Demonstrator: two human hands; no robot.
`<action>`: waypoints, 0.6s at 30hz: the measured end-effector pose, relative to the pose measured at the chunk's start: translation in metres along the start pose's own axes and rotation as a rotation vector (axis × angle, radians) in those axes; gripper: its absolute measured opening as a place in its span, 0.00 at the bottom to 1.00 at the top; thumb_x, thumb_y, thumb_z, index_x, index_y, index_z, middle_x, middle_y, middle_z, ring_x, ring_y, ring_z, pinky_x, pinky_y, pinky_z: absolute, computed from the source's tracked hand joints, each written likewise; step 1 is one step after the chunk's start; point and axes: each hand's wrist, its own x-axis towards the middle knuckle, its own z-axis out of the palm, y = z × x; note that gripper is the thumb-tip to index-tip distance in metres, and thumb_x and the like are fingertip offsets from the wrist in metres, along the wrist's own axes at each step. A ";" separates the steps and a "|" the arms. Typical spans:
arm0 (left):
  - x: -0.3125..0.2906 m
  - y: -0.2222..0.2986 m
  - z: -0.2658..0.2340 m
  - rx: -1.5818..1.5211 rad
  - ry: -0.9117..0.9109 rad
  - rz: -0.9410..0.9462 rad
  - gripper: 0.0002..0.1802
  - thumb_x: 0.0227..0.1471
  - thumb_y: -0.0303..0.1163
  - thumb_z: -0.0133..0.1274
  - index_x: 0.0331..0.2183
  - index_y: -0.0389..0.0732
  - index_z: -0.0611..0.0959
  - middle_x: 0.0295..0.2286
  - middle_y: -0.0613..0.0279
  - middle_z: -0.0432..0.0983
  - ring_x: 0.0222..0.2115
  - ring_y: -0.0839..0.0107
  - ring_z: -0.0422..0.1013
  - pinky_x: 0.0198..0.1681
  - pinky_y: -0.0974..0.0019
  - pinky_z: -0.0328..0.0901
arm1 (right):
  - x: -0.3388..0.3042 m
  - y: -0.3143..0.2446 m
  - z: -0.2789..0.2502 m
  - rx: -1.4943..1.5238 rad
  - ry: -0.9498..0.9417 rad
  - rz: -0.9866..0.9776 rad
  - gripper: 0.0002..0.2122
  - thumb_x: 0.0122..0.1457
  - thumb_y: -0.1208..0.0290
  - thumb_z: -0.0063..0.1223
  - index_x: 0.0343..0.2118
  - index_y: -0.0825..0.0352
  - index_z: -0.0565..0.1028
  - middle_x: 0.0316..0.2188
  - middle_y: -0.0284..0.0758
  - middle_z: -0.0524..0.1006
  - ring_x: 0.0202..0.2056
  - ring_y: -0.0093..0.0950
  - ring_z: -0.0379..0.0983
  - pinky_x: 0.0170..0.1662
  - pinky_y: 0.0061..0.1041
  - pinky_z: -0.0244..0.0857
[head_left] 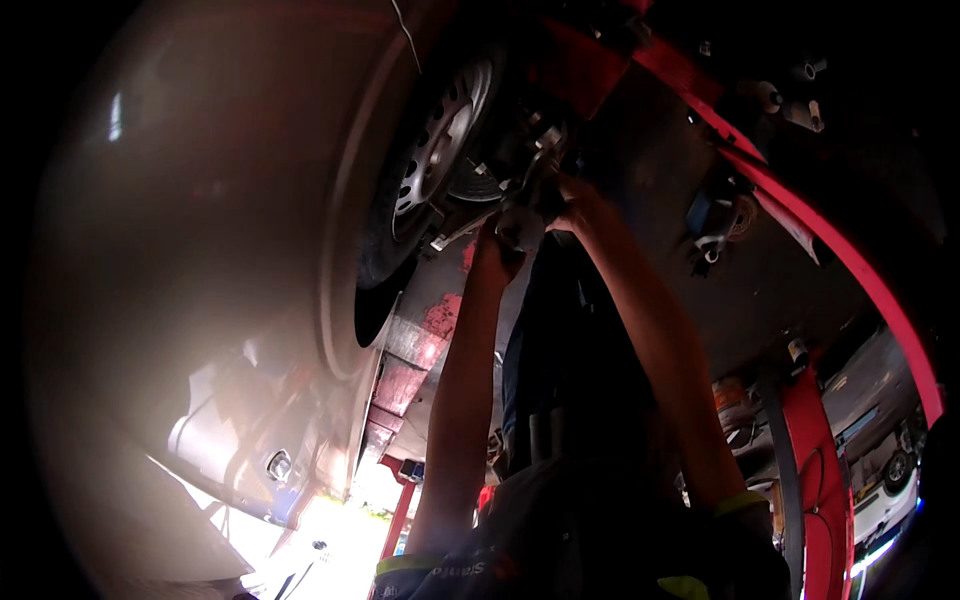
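Both my arms reach up and away toward the wheel well of a light-coloured car. My left hand (500, 252) is closed around a metal part with a round grey end (520, 229); its kind is too dark to tell. Close to it on the right, my right hand (577, 206) has its fingers curled in at the dark far side of the same spot, where what they hold is hidden. Just left of the hands is a wheel with a silver slotted rim (437, 150). Between wheel and hands shows a round ribbed metal piece (476, 184), and a pale bar (462, 232) sticks out below it.
The car's body panel (200, 250) fills the left side. Red metal beams (840, 230) curve along the right, with a red post (812, 450) lower down. A blue-and-grey object (712, 222) lies on the dark floor. A white vehicle (885, 495) stands at the lower right.
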 end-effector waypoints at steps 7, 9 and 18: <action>0.014 -0.009 -0.033 0.119 0.035 0.085 0.23 0.55 0.46 0.30 0.44 0.44 0.70 0.40 0.62 0.70 0.39 0.65 0.68 0.39 0.61 0.67 | -0.024 0.009 0.018 -0.150 0.155 -0.061 0.24 0.57 0.54 0.39 0.52 0.65 0.61 0.52 0.41 0.64 0.51 0.41 0.59 0.49 0.60 0.45; 0.011 -0.016 -0.035 -0.034 0.004 0.123 0.23 0.56 0.44 0.29 0.46 0.41 0.69 0.42 0.59 0.69 0.41 0.63 0.67 0.44 0.59 0.65 | -0.042 0.016 0.031 -0.110 0.060 -0.048 0.22 0.56 0.58 0.41 0.50 0.66 0.63 0.49 0.41 0.66 0.49 0.39 0.62 0.47 0.56 0.51; -0.037 -0.021 -0.004 -0.160 0.075 0.210 0.23 0.58 0.40 0.29 0.48 0.35 0.66 0.45 0.55 0.66 0.46 0.62 0.64 0.51 0.60 0.61 | -0.053 0.017 0.039 -0.085 -0.079 0.021 0.08 0.45 0.77 0.49 0.30 0.68 0.71 0.27 0.37 0.73 0.29 0.28 0.70 0.33 0.29 0.66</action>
